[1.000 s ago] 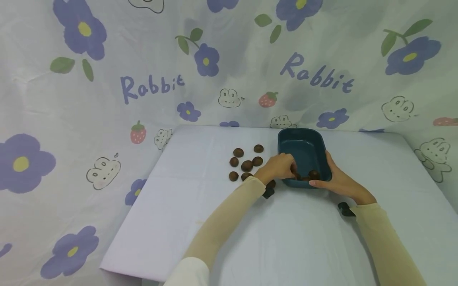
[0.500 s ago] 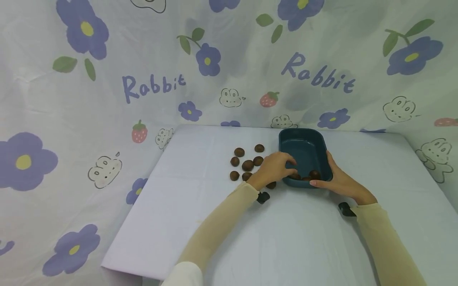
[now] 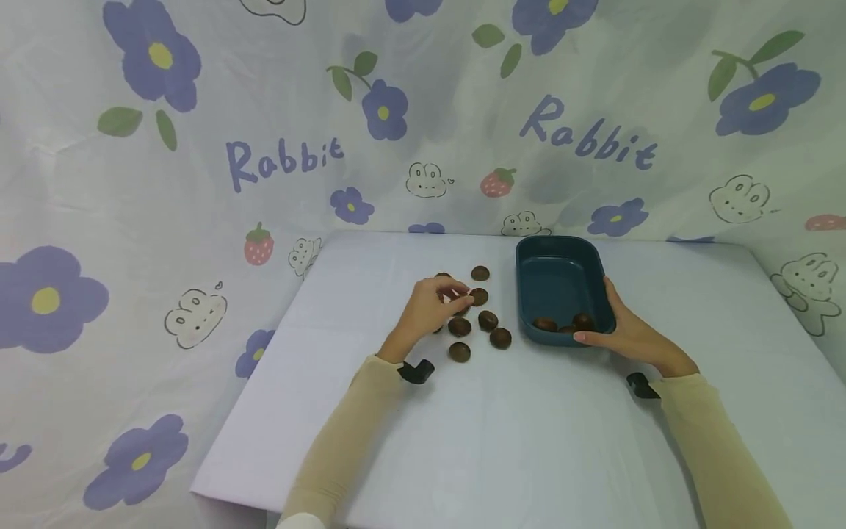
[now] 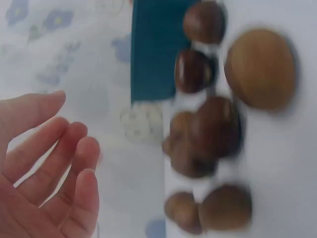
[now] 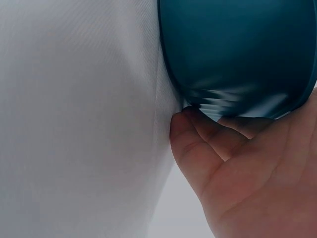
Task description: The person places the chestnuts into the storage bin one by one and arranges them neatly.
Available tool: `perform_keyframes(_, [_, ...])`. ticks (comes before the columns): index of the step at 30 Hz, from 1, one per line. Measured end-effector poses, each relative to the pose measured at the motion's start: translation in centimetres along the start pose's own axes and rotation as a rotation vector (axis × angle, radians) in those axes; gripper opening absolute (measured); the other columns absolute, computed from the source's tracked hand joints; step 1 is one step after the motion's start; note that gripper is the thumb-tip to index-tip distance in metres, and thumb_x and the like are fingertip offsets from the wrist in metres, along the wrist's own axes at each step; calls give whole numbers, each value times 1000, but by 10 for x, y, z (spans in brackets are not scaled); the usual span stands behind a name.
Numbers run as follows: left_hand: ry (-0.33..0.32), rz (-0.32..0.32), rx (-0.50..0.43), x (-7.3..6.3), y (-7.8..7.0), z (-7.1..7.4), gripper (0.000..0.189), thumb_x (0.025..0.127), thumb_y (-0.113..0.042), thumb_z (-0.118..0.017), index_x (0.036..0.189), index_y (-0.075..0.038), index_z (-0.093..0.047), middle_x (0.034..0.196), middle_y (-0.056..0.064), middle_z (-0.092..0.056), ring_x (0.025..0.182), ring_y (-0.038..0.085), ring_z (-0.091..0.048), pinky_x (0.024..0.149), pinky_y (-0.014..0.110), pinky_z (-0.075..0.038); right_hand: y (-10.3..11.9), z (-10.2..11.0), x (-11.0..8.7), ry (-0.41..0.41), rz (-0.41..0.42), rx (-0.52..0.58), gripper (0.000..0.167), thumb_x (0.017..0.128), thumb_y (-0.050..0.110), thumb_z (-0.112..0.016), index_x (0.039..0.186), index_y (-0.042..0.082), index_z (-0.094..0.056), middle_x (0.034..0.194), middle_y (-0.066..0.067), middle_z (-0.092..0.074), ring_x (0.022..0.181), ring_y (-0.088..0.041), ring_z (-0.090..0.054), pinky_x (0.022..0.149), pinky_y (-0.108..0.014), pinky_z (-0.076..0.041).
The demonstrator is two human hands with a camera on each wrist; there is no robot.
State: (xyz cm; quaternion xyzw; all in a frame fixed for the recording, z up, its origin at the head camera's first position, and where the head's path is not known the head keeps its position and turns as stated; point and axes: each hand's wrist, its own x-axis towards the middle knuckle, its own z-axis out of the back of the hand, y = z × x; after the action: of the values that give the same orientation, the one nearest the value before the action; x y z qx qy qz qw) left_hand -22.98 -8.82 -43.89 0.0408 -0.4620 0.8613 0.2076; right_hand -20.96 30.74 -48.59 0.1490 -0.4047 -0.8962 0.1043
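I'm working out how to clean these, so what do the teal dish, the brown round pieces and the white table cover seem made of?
Teal dish: smooth plastic or glazed ceramic; bright streaks show gloss, but don't settle which.
Brown round pieces: probably chestnuts in their shells; glints and paler patches suggest it.
White table cover: probably matte fabric, judging by its faint creases.

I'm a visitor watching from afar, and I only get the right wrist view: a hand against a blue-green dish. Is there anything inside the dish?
Observer: Yes. From the head view, at least three brown nuts, probably chestnuts, lie at the near end of the dish.
Visitor: Lovely! And the other hand, is it holding one too?
Observer: No. In the left wrist view, the left hand has its thumb and fingers apart, with nothing between them.
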Motion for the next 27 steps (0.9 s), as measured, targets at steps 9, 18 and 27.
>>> perform_keyframes(9, [-75, 203, 32, -21, 39, 31, 29, 91, -24, -81, 112, -4, -77, 105, 11, -77, 93, 24, -71, 78, 29, -54, 2, 0, -1, 6, -2, 0, 132, 89, 46, -78, 156, 33, 36, 171, -8, 27, 157, -55, 6, 112, -85, -16])
perform_keyframes(18, [29, 362, 114, -32, 54, 26, 34, 87, -23, -83, 114, -3, -77, 99, 9, -78, 89, 19, -73, 73, 27, -56, 3, 0, 0, 9, -15, 1, 132, 90, 48, -77, 157, 30, 35, 171, -9, 28, 157, -56, 6, 112, -85, -16])
perform_keyframes(27, [60, 409, 145, -34, 53, 19, 35, 84, -23, -85, 114, -7, -77, 103, 8, -76, 93, 20, -70, 80, 32, -55, 4, 0, -1, 9, -13, 3, 132, 89, 47, -78, 157, 30, 35, 171, -10, 27, 157, -56, 6, 112, -85, -16])
